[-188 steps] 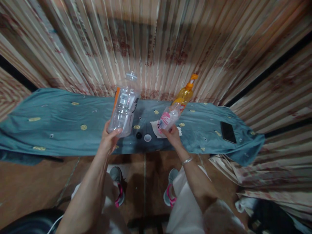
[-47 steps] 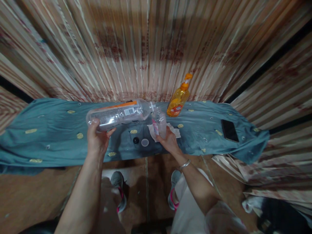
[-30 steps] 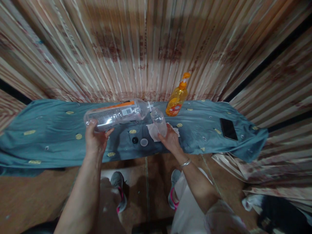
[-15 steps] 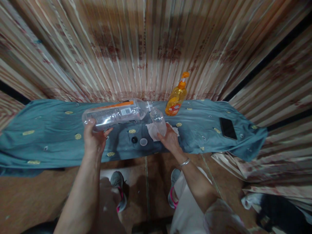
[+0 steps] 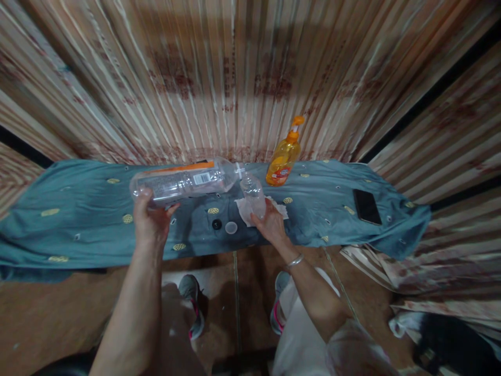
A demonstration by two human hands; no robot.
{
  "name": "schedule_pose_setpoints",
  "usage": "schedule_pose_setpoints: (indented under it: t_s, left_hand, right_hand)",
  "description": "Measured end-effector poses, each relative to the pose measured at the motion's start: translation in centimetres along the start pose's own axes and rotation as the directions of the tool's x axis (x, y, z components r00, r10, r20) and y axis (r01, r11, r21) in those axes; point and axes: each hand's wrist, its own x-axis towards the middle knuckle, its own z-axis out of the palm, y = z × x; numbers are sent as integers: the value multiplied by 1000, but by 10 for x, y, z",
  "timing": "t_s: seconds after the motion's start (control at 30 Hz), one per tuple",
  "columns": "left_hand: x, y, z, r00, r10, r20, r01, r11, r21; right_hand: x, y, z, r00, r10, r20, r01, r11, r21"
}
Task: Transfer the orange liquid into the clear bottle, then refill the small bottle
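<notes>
While the left hand (image 5: 151, 222) grips the tipped large bottle (image 5: 183, 180), the right hand (image 5: 270, 225) clasps a small bottle (image 5: 254, 194), contents unclear.

We tip one bottle into another.
Our left hand (image 5: 151, 227) holds the large clear plastic bottle (image 5: 183, 180) sideways, mouth at the small clear bottle (image 5: 254, 194) gripped by our right hand (image 5: 271, 225).

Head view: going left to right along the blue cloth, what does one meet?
Left hand gripping the large clear bottle on its side → black cap → white cap → small clear bottle in the right hand → orange pump bottle → black phone.
</notes>
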Motion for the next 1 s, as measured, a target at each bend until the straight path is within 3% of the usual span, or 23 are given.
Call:
schedule_pose_setpoints:
  t_s: [1.0]
  left_hand:
    - [3,1,0,998,60,29,-59,998,-20]
  right_hand:
    - [-1,-5,2,999,11,50,-11,1000,-1]
